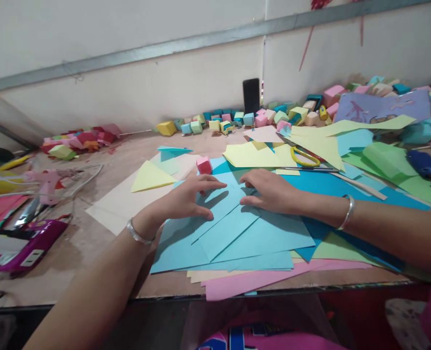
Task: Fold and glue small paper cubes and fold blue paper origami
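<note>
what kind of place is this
Likely a paper-craft workbench: coloured paper sheets spread under the left hand and right hand, rows of folded paper cubes along the wall, and yellow-handled scissors.

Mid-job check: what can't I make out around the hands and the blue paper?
Head view: the light blue paper beneath the left hand and right hand; the palms cover any crease.
Head view: pink sheet, mostly buried under that blue paper.
Head view: purple object at left, too blurred to identify.
Head view: dark blue object at right, blurred.
</note>
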Available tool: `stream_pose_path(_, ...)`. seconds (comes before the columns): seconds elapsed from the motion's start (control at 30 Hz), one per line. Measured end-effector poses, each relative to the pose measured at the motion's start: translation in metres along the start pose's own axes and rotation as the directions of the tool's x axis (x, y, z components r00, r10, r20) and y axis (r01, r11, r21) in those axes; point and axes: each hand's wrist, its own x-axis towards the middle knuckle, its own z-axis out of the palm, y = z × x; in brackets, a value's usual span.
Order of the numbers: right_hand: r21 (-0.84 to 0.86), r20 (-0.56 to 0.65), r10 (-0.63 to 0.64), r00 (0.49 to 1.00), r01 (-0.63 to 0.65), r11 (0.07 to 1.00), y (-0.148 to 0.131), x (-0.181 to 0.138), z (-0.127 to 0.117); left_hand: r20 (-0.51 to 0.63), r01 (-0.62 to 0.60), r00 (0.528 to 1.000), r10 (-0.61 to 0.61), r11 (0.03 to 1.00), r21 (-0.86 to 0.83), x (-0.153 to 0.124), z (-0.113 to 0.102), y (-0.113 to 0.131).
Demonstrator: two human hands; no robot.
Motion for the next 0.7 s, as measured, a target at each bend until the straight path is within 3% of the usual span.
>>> stream_pose_path(0.17, 0.123, 0.071, 0.034, 0.997, -0.043, 0.992, 0.002, 0.003, 0.001, -0.129, 0.097, 0.986, -0.108, 0.992, -0.086, 0.003, 0.007, -0.004)
stream_pose_path(0.3, 0.245, -0.015, 0.032, 0.999, -0.027, 0.969, 0.004, 0.003, 0.001, -0.170, 0.215, 0.953, -0.250, 0.956, -0.199, 0.004, 0.007, -0.005)
stream_pose_path(0.47, 0.220, -0.027, -0.021, 0.999, 0.026, 0.975, 0.005, 0.002, 0.006, -0.094, 0.200, 0.973, -0.210, 0.974, -0.108, 0.002, 0.006, -0.003)
stream_pose_path(0.57, 0.174, 0.004, -0.040, 0.999, 0.038, 0.984, 0.003, 0.002, 0.008, -0.122, 0.182, 0.974, -0.190, 0.981, -0.073, 0.002, 0.010, -0.004)
stream_pose_path(0.7, 0.254, 0.041, 0.002, 0.999, -0.012, 0.967, 0.000, 0.001, 0.011, -0.188, 0.242, 0.944, -0.270, 0.957, -0.160, 0.005, 0.014, -0.005)
